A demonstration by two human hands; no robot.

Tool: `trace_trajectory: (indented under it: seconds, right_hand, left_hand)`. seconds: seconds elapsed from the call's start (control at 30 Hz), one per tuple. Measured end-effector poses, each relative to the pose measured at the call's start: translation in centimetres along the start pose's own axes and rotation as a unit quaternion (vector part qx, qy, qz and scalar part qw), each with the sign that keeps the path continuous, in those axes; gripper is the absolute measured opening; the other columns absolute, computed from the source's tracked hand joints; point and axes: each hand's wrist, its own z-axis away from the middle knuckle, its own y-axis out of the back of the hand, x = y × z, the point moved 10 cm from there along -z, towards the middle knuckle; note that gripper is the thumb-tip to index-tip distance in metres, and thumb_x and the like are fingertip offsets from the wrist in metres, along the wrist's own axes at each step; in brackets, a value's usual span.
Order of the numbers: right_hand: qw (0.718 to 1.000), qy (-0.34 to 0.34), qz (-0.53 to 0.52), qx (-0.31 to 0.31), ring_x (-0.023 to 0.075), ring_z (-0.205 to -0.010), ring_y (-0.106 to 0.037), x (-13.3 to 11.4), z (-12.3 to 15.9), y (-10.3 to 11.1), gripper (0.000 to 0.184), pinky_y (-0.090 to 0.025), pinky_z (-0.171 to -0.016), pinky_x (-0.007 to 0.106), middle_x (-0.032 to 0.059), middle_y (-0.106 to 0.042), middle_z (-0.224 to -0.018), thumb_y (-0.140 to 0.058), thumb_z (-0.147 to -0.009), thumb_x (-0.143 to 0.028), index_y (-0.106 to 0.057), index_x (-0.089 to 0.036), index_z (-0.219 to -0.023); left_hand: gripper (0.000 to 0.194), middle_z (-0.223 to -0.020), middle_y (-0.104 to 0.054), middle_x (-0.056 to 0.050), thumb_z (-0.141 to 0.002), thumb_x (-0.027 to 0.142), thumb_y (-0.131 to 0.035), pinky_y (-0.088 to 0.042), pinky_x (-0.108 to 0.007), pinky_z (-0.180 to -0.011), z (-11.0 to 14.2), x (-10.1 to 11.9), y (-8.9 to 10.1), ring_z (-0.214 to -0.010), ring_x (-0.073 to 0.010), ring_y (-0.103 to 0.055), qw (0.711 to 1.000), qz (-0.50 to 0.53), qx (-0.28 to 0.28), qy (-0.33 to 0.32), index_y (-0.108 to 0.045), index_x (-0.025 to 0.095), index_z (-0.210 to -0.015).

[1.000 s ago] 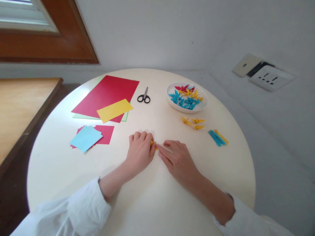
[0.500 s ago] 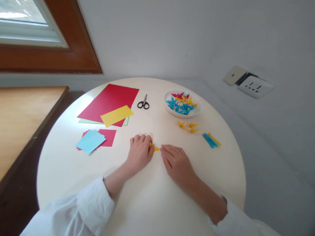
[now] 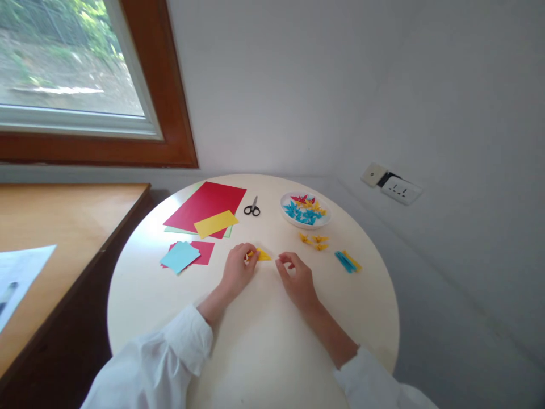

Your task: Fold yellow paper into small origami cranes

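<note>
A small piece of folded yellow paper [image 3: 264,255] lies on the table's middle, its pointed end toward the right. My left hand [image 3: 238,266] is closed on its left part, thumb and fingers pinching it and hiding some of the folds. Just right of the tip is my right hand [image 3: 298,279], bent, with a gap between thumb and forefinger and nothing visible in it. Three yellow paper cranes [image 3: 318,239] sit beyond my right hand. To their right are narrow folded blue strips [image 3: 346,262] and yellow strips [image 3: 353,260].
A white dish [image 3: 306,225] holds several red, yellow and blue cranes. Scissors [image 3: 252,209] lie at the back, beside red sheets [image 3: 208,201] and a yellow strip of paper [image 3: 216,224]. Light blue squares [image 3: 180,257] rest on red ones at left. A wooden desk [image 3: 72,216] adjoins the round table [image 3: 255,352].
The view has tilted up and swung left. My right fingertips have parted from each other and lifted off the yellow paper's tip; more of the paper now shows beside my left hand.
</note>
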Motion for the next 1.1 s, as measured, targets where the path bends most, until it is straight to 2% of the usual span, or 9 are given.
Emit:
trace_trajectory:
  seconds: [0.17, 0.43, 0.6, 0.8, 0.97, 1.1]
  right_hand:
    - [0.996, 0.016, -0.013, 0.082, 0.0185, -0.077, -0.058, -1.6, -0.5, 0.0, 0.019, -0.046, -0.068, 0.033, 0.0041, -0.06, -0.08, -0.061, -0.074, -0.032, -0.052, -0.019, -0.085]
    - [0.99, 0.092, 0.033, 0.104, 0.0206, -0.087, -0.055, -3.4, -2.6, -1.4, 0.007, -0.041, -0.081, 0.039, 0.0055, -0.061, -0.085, -0.058, -0.078, -0.026, -0.058, -0.019, -0.08]
    - [0.985, 0.121, 0.063, 0.101, 0.02, -0.086, -0.057, -3.5, -2.5, -1.9, 0.006, -0.04, -0.081, 0.038, 0.0055, -0.062, -0.086, -0.06, -0.077, -0.024, -0.063, -0.019, -0.077]
    - [0.983, 0.136, 0.083, 0.094, 0.0186, -0.083, -0.057, -3.3, -1.9, -2.0, 0.005, -0.037, -0.083, 0.038, 0.0038, -0.064, -0.083, -0.06, -0.078, -0.021, -0.065, -0.019, -0.077]
    - [0.98, 0.146, 0.099, 0.095, 0.0187, -0.085, -0.057, -3.5, -1.7, -1.9, 0.008, -0.033, -0.084, 0.039, 0.0028, -0.065, -0.086, -0.06, -0.079, -0.021, -0.067, -0.022, -0.077]
    - [0.978, 0.156, 0.106, 0.085, 0.0186, -0.086, -0.056, -3.7, -1.6, -2.0, 0.009, -0.031, -0.084, 0.039, 0.0017, -0.066, -0.085, -0.06, -0.079, -0.019, -0.067, -0.024, -0.077]
  left_hand:
    - [0.015, -0.07, -0.062, -0.002, -0.079, 0.027, -0.048, -0.04, -0.027, -0.062, -0.2, -0.8, 1.3, -0.065, -0.0144, -0.052, 0.993, 0.083, 0.059, 0.053, -0.058, 0.017, -0.074]
    - [0.015, -0.066, -0.063, -0.001, -0.072, 0.031, -0.058, -0.044, -0.026, -0.06, -0.1, -2.8, 1.2, -0.063, -0.0139, -0.057, 0.97, 0.211, 0.087, 0.09, -0.058, 0.016, -0.069]
    - [0.015, -0.063, -0.061, 0.0, -0.068, 0.03, -0.063, -0.045, -0.025, -0.059, -0.1, -3.3, 1.0, -0.061, -0.0135, -0.058, 0.96, 0.254, 0.077, 0.095, -0.056, 0.017, -0.067]
    - [0.014, -0.062, -0.063, -0.001, -0.064, 0.028, -0.067, -0.046, -0.026, -0.061, 0.1, -3.0, -0.1, -0.061, -0.0136, -0.059, 0.945, 0.305, 0.049, 0.112, -0.058, 0.017, -0.066]
    - [0.025, -0.061, -0.065, -0.001, -0.06, 0.033, -0.071, -0.047, -0.026, -0.059, 0.5, -2.8, -1.0, -0.061, -0.0158, -0.063, 0.922, 0.355, 0.009, 0.153, -0.055, 0.017, -0.07]
    - [0.03, -0.064, -0.069, -0.002, -0.06, 0.034, -0.072, -0.049, -0.028, -0.063, 0.7, -2.9, -1.2, -0.067, -0.0184, -0.067, 0.907, 0.385, 0.0, 0.172, -0.051, 0.018, -0.076]
